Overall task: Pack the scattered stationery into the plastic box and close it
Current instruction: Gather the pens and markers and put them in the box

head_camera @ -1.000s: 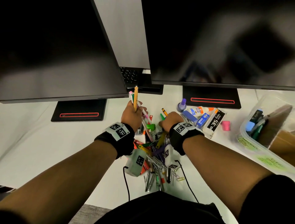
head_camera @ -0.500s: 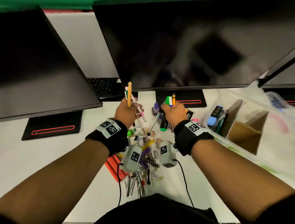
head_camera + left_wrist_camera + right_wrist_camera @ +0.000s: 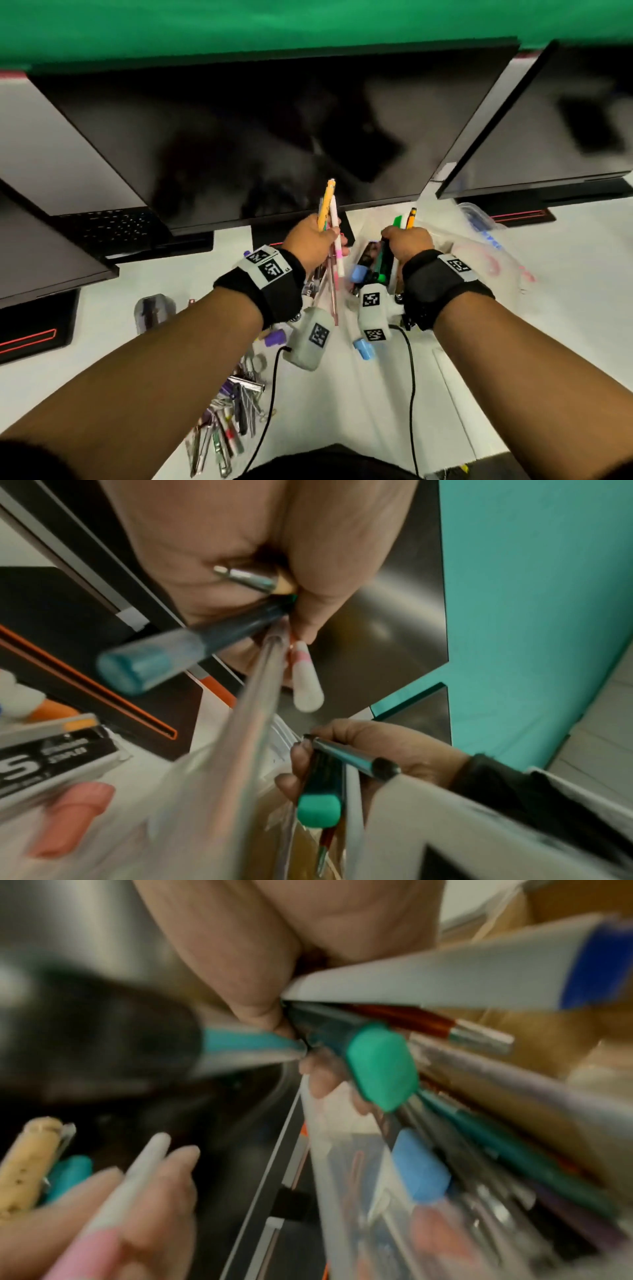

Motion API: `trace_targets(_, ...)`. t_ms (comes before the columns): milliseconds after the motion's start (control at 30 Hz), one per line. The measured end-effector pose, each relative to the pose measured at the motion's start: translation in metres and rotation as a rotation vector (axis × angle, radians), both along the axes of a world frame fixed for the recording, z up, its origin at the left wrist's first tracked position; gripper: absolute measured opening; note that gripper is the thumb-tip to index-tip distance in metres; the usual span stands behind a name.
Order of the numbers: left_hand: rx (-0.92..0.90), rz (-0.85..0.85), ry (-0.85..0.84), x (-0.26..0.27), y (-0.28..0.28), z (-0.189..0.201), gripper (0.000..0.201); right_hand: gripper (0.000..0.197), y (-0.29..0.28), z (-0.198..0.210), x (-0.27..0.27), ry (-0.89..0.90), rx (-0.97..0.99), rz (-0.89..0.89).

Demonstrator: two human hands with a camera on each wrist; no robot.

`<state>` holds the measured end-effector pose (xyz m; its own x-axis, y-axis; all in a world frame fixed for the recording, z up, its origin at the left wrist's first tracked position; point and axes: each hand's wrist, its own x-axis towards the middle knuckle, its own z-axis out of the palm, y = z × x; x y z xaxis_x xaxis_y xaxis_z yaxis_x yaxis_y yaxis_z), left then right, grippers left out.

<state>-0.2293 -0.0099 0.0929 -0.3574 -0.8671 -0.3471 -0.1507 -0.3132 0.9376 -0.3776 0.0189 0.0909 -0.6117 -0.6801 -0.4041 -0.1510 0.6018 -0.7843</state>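
I had both fists clenched round upright pen bundles, left hand [image 3: 313, 240] and right hand [image 3: 407, 243], poised to drop into the clear plastic box [image 3: 479, 253].

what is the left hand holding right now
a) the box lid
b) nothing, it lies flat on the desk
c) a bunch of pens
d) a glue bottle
c: the left hand has its fingers curled round a bunch of pens, a yellow one and a white-and-pink one sticking up above the fist.
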Motion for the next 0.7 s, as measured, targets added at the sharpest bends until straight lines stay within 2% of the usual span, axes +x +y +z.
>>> trace_targets(67,-0.038,-0.041,-0.060,-0.018,-0.004,-0.003,0.011,0.036,0.001,-0.002,-0.009,0.011,0.028,0.016)
trace_targets(133,-0.044,-0.075,-0.105,-0.035,-0.008,-0.005,0.009,0.037,0.002,-0.004,-0.012,-0.027,0.029,0.024)
trace_targets(233,-0.067,-0.115,-0.230,-0.052,-0.014,-0.012,0.005,0.018,0.001,-0.010,-0.020,-0.171,0.033,0.045)
trace_targets(267,-0.096,-0.127,-0.302,-0.056,-0.017,-0.017,0.008,0.006,0.002,-0.010,-0.021,-0.186,0.032,0.072)
trace_targets(367,-0.179,-0.157,-0.480,-0.065,-0.021,-0.023,0.023,0.018,0.011,-0.002,-0.022,-0.134,0.043,0.143)
trace_targets(467,-0.247,-0.190,-0.603,-0.071,-0.020,-0.024,0.031,0.011,0.024,-0.003,-0.021,-0.110,0.009,0.197)
trace_targets(567,-0.311,-0.236,-0.642,-0.078,-0.016,-0.027,0.037,0.019,0.036,-0.010,-0.022,-0.173,-0.047,0.197)
trace_targets(700,-0.360,-0.265,-0.654,-0.087,-0.010,-0.028,0.043,0.011,0.040,-0.016,-0.021,-0.153,-0.081,0.203)
